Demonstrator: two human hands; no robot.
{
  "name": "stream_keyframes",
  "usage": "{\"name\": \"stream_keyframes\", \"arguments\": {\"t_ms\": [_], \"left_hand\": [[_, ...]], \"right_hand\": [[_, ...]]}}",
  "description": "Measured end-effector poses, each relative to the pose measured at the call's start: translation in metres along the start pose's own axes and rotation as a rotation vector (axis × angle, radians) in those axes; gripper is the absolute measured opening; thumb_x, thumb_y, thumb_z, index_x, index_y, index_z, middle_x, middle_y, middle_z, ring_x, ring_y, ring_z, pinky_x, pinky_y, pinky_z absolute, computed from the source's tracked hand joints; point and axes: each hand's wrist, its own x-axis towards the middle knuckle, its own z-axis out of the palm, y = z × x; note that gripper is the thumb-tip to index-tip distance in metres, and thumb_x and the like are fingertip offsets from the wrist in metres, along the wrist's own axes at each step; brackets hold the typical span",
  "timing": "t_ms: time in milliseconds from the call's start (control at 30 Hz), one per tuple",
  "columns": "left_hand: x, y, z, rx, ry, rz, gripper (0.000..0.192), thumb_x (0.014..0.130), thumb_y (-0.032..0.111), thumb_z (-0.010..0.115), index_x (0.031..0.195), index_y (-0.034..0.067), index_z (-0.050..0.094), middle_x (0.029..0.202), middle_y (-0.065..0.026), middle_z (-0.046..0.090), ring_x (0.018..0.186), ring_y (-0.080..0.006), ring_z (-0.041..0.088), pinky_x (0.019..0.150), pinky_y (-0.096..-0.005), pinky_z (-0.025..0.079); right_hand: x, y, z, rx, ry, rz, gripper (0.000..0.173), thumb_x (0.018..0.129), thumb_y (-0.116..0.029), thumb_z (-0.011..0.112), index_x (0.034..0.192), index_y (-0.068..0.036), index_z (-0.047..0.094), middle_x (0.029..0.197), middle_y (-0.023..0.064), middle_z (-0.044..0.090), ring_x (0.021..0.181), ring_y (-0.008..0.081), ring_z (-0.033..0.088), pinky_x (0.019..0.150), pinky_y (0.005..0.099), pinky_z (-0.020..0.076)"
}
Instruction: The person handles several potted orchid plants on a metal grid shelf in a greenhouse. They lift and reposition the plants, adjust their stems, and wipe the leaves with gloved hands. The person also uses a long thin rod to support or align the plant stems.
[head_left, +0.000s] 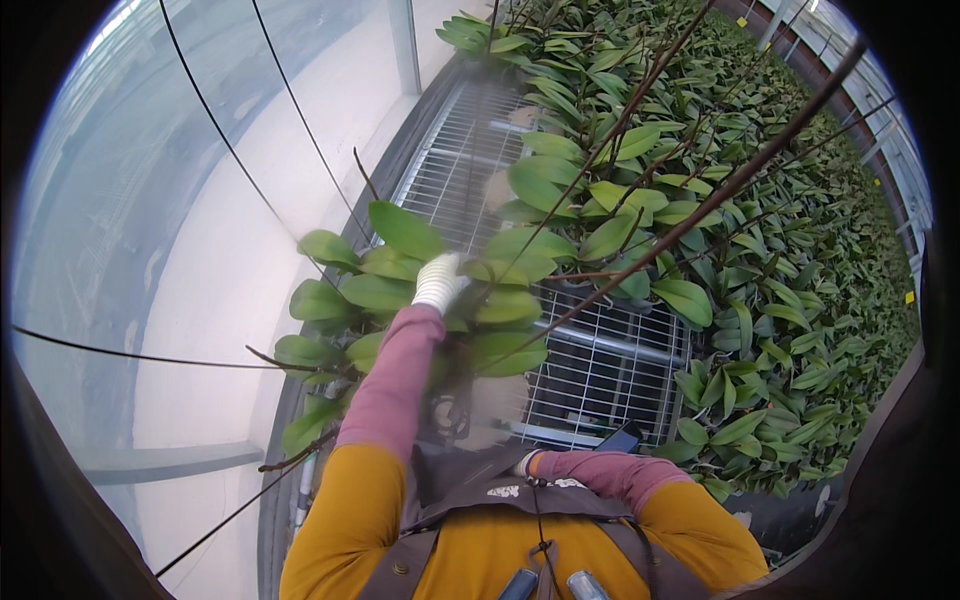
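My left hand (439, 282), in a white ribbed glove, reaches in among the broad green leaves (382, 291) of potted orchid plants near the wall side of the bench. Its fingers are blurred and partly lost against the foliage, so any grip there is hard to make out. Close to my waist is my right hand (525, 463); only a bit of glove and its striped cuff show, with the rest behind the dark apron (465, 491). Beneath the leaves, a round dark plastic part (450, 414) appears blurred. A dark phone-like object (621, 437) lies beside my right forearm.
Metal mesh benching (607, 360) shows between the plants, and more mesh (450, 172) lies ahead. Dense orchid foliage (750, 247) spreads to the right. Long dark flower stems (720, 196) cross the view. Thin black wires (225, 142) slant before the pale wall (217, 300).
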Motion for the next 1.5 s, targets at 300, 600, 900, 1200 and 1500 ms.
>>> {"name": "stream_keyframes", "arguments": {"t_ms": [300, 600, 900, 1200, 1500], "left_hand": [[0.012, 0.004, 0.008, -0.019, 0.113, -0.247, 0.036, 0.090, 0.038, 0.066, 0.110, 0.009, 0.071, 0.107, -0.0198, 0.072, 0.100, -0.0399, 0.067, 0.088, -0.0470, 0.053], [0.018, 0.000, 0.024, 0.000, 0.063, -0.235, 0.035, 0.087, 0.042, 0.068, 0.104, 0.013, 0.075, 0.098, -0.0169, 0.074, 0.093, -0.0385, 0.069, 0.084, -0.0459, 0.056], [0.004, 0.009, 0.017, -0.122, 0.033, -0.165, 0.036, 0.076, 0.022, 0.081, 0.108, 0.011, 0.070, 0.101, -0.0145, 0.073, 0.097, -0.0336, 0.069, 0.088, -0.0420, 0.054], [0.011, -0.008, 0.039, -0.245, 0.358, -0.167, 0.026, 0.080, 0.031, 0.080, 0.088, 0.010, 0.067, 0.085, -0.0175, 0.068, 0.083, -0.0396, 0.065, 0.076, -0.0473, 0.052], [0.004, 0.003, 0.011, -0.362, 0.311, 0.031, 0.030, 0.079, 0.028, 0.082, 0.091, 0.005, 0.067, 0.089, -0.0180, 0.069, 0.086, -0.0357, 0.067, 0.077, -0.0448, 0.052]], "right_hand": [[-0.022, -0.016, -0.029, 0.053, -0.018, -0.124, 0.030, 0.098, -0.026, 0.051, 0.111, -0.006, 0.069, 0.117, 0.0169, 0.069, 0.103, 0.0350, 0.066, 0.088, 0.0404, 0.0512], [-0.088, 0.006, -0.093, 0.318, 0.291, -0.377, 0.012, 0.091, -0.014, 0.062, 0.099, -0.007, 0.067, 0.092, 0.0078, 0.065, 0.079, 0.0226, 0.062, 0.069, 0.0337, 0.0500], [-0.040, 0.159, -0.244, 0.318, 1.217, 0.019, 0.032, 0.100, -0.028, 0.056, 0.113, -0.001, 0.068, 0.093, 0.0093, 0.066, 0.087, 0.0225, 0.063, 0.078, 0.0329, 0.0512], [-0.019, 0.110, -0.315, -0.144, 1.046, 0.287, 0.031, 0.097, -0.028, 0.050, 0.109, -0.008, 0.070, 0.104, 0.0197, 0.071, 0.097, 0.0385, 0.067, 0.088, 0.0446, 0.0520], [-0.011, 0.067, -0.350, -0.049, 1.182, 0.219, 0.034, 0.096, -0.033, 0.056, 0.111, -0.004, 0.067, 0.096, 0.0237, 0.070, 0.091, 0.0421, 0.067, 0.080, 0.0467, 0.0528]]}}
